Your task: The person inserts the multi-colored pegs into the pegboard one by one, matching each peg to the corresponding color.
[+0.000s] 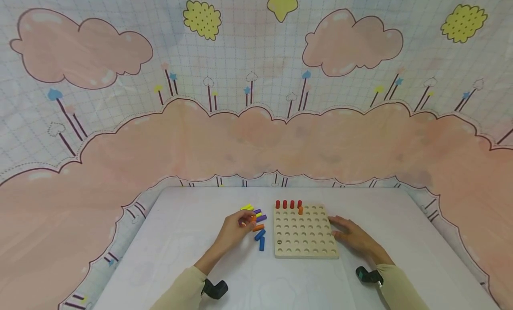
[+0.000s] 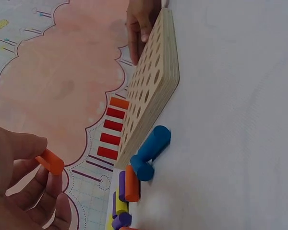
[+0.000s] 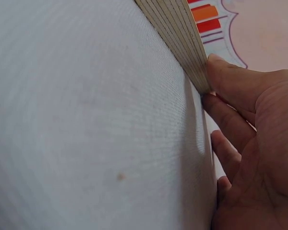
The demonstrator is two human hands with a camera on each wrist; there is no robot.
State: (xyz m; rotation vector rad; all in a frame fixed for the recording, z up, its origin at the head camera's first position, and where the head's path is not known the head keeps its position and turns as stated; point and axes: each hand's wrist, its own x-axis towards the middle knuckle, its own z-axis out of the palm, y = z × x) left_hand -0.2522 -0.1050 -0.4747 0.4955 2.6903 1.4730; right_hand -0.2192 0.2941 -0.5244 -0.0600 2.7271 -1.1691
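My left hand (image 1: 235,226) pinches an orange peg (image 2: 52,163) between thumb and fingers, above the loose pegs left of the wooden pegboard (image 1: 306,257). A row of several red pegs (image 1: 285,204) stands along the board's far edge, starting at the left corner. One orange peg (image 1: 300,210) stands upright in the second row, just in front of the rightmost red one. My right hand (image 1: 353,235) rests at the board's right side, its fingers and thumb touching the edge, as the right wrist view also shows.
Loose pegs lie on the white table left of the board: two blue pegs (image 1: 262,243), an orange peg (image 1: 258,228), purple pegs (image 1: 261,218) and yellow pegs (image 1: 247,207). A cloud-patterned cloth (image 1: 256,140) hangs behind the table.
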